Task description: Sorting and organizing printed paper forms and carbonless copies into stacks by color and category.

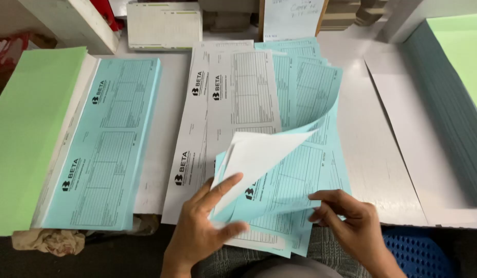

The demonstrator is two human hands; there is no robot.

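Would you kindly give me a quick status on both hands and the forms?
Left hand pinching lifted white sheet. Right hand gripping edge of blue forms, fanned over desk edge. White forms lying beside; nothing in the way.

At my 6 o'clock I see pale blue forms (295,175) ruled with fine dark table grids; one lifted sheet's underside (256,154) is plain white. At 12 o'clock lie white forms (238,98) with black grid lines. At 9 o'clock a pale blue stack (107,149) sits beside a plain light-green stack (27,134). The desk (398,154) is white; a blue mesh-patterned crate (418,252) shows at 5 o'clock.
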